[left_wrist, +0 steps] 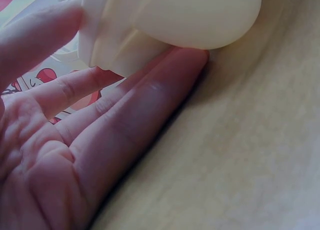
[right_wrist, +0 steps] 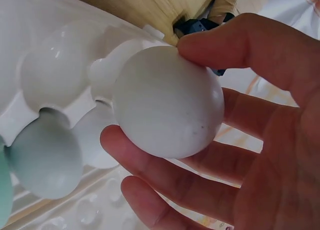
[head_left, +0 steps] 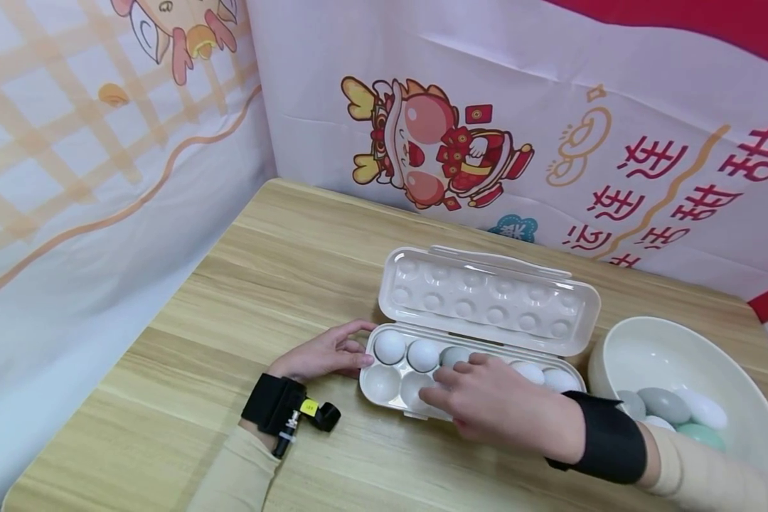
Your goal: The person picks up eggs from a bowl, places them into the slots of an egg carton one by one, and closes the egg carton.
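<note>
A cream plastic egg carton (head_left: 352, 404) lies with its lid (head_left: 486, 299) hinged back. Along its rear row sit several eggs, among them a white egg (head_left: 390, 347) at the left end and a grey-green one (right_wrist: 47, 157). Two cups at the front left hold nothing. My left hand (head_left: 323, 352) grips the carton's left end, thumb at the rim; fingers (left_wrist: 145, 99) reach beneath in the left wrist view. Over the front row, my right hand (head_left: 496, 405) holds a white egg (right_wrist: 167, 102) between thumb and fingers. From the head view, that hand hides this egg and the front cups.
To the right of the carton stands a large cream bowl (head_left: 685, 341) with several white, grey and mint eggs in it. Beneath everything is a wooden table (head_left: 230, 299). Printed cloth walls (head_left: 550, 85) rise behind and at the left.
</note>
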### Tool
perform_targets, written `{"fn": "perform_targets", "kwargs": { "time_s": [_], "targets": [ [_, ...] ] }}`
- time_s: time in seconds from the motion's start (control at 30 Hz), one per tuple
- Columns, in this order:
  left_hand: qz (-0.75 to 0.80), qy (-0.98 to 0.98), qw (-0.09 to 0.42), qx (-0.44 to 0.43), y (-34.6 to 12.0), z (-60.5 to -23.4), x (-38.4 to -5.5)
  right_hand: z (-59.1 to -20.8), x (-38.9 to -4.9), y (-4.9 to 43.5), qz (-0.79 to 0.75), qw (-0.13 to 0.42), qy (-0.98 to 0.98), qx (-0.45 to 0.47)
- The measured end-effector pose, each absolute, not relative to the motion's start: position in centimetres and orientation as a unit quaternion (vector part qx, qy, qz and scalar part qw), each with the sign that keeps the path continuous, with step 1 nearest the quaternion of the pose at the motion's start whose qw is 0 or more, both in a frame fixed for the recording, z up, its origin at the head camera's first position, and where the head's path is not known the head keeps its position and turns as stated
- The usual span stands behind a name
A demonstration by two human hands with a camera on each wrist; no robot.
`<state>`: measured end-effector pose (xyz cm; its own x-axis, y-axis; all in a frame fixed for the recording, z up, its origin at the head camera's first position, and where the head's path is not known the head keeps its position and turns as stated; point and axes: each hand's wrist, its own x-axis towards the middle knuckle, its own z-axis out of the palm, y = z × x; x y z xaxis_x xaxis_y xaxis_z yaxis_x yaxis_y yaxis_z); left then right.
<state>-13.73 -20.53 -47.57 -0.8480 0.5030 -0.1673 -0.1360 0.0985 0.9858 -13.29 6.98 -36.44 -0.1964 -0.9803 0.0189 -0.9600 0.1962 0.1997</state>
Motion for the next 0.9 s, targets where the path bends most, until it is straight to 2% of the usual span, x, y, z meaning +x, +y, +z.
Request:
{"fn": "perform_targets", "kwargs": {
  "time_s": [0.2,0.53,0.9],
  "targets": [
    [0.665,0.693,0.246,0.128,-20.4,-47.5,-13.7,-36.5,-13.1,5.3,-0.091,0.080,-0.759,0.640],
    [0.667,0.691,0.248,0.129,-20.4,-47.7,-13.8,-37.1,-13.3,2.7,-0.108,0.041,-0.759,0.640],
    [0.655,0.703,0.244,0.134,-20.7,-47.2,-13.6,-38.1,-13.7,1.4,-0.094,0.064,-0.757,0.643]
  ]
}}
